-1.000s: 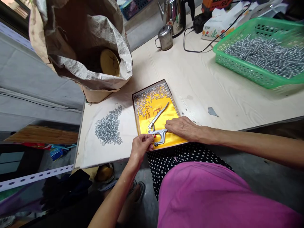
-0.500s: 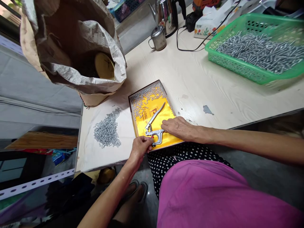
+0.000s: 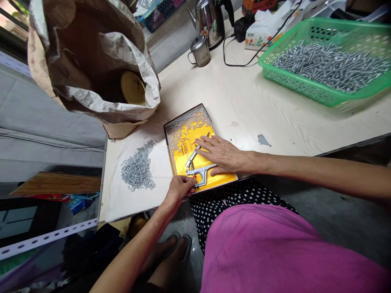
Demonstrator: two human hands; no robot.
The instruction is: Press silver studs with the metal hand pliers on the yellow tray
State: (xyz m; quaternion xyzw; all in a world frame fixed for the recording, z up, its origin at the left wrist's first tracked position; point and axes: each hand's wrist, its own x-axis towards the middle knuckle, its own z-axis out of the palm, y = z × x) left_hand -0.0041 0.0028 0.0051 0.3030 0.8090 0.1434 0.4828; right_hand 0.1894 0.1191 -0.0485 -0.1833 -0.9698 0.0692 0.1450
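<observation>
Left hand (image 3: 181, 187) apparently against pliers (image 3: 200, 171)

The hand tool (image 3: 201, 176) before you looks like grey metal, smooth with a satin sheen, and the yellow sheet (image 3: 221, 179) under it is slick and glossy. Your loose pile of small pieces (image 3: 137, 169) is shiny metal. The bench (image 3: 229, 114) is pale, matt and wood-grained; the green basket (image 3: 301, 87), smooth plastic. Your kettle (image 3: 208, 20) is mirror-polished metal, the mug (image 3: 202, 55) duller; your pink top (image 3: 259, 244) is matt cloth.
</observation>
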